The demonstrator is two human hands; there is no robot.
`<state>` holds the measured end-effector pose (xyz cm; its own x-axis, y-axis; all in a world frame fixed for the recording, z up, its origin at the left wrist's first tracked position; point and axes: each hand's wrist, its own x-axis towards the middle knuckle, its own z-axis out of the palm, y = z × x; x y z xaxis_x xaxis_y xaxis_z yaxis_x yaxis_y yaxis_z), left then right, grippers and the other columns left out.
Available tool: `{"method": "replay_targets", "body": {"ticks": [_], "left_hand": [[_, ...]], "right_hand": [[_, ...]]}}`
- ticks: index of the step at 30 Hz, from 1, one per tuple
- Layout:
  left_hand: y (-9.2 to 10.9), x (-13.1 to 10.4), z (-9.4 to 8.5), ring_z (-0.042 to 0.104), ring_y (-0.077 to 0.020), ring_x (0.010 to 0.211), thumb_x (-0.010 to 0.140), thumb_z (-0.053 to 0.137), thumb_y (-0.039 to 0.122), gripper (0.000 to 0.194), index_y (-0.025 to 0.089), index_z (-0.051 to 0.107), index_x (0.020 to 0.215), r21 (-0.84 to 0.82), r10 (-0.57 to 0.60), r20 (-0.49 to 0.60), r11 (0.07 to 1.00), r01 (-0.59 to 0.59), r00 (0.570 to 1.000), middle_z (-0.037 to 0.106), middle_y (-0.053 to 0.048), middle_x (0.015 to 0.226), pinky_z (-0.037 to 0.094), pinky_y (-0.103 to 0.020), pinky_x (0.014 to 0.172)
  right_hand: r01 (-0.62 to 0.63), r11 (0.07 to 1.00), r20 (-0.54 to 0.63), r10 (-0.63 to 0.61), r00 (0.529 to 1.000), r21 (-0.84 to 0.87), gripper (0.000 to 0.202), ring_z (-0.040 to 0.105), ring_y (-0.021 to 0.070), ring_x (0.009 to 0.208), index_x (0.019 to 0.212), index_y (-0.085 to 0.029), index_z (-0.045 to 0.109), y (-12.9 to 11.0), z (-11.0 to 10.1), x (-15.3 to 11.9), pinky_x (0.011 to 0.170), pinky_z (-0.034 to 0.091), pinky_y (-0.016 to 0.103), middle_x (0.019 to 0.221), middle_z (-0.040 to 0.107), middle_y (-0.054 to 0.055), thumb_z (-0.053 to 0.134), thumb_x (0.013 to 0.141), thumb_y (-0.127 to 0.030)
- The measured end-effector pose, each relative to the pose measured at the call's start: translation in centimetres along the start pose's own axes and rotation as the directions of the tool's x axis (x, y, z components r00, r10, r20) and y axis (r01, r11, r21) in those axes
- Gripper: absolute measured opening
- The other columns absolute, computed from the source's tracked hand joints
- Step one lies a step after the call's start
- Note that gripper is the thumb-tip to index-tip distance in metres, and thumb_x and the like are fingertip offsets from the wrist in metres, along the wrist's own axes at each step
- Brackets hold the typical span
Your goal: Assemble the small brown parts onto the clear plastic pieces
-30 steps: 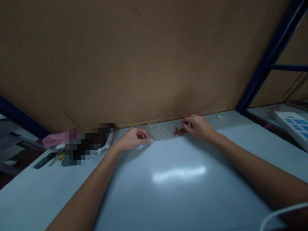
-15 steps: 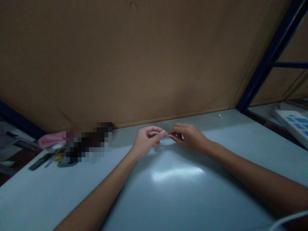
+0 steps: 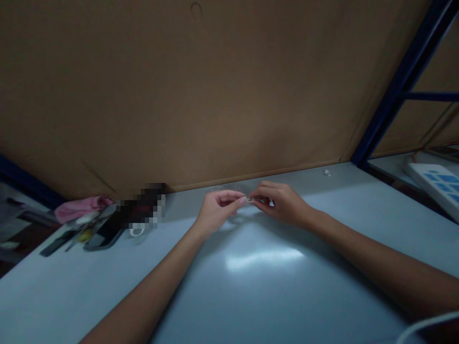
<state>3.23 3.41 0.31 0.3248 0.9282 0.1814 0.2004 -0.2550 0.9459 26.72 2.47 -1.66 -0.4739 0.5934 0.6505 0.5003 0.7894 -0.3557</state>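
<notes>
Matte brown board rises behind smooth, glossy grey-blue tabletop. Left hand and right hand meet fingertip to fingertip, wrists apart, both pinched closed on tiny, indistinct piece just above tabletop. Small clear pieces lie behind, mostly hidden. Soft, folded pink cloth at left; flat white rectangular case with blue panels at far right, contents unclear.

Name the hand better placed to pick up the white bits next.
Probably right: the right hand is nearer the white bits; the left hand would have to reach past it.
</notes>
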Motion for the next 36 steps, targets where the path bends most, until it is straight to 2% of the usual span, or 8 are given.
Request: {"method": "replay_targets", "body": {"ticks": [9, 36], "left_hand": [[0.00, 0.07, -0.03, 0.062, -0.0126, 0.063, 0.079, 0.087, 0.046, 0.033, 0.016, 0.085, 0.091, 0.030, 0.017, 0.025, 0.999, -0.018, 1.000, 0.077, -0.006, 0.080, 0.051, -0.025, 0.057], [-0.11, 0.18, -0.19, 0.060, -0.0123, 0.063, 0.078, 0.086, 0.045, 0.033, 0.015, 0.085, 0.092, 0.030, -0.012, 0.049, 0.999, 0.011, 0.999, 0.077, -0.006, 0.079, 0.049, -0.025, 0.058]], "right_hand": [[0.009, 1.000, 0.018, -0.010, 1.000, 0.022, 0.016, 0.064, 0.0170, 0.079, 0.105, -0.020, 0.075, 0.27, 0.13, 0.12, 0.072, 0.046, 0.027, 0.093, 0.074, 0.007, 0.061, 0.106, -0.027], [0.014, 0.998, 0.037, -0.012, 0.999, -0.056, 0.013, 0.070, 0.0194, 0.085, 0.101, -0.021, 0.074, 0.17, -0.30, 0.22, 0.077, 0.048, 0.027, 0.095, 0.076, 0.007, 0.061, 0.104, -0.019]]}}
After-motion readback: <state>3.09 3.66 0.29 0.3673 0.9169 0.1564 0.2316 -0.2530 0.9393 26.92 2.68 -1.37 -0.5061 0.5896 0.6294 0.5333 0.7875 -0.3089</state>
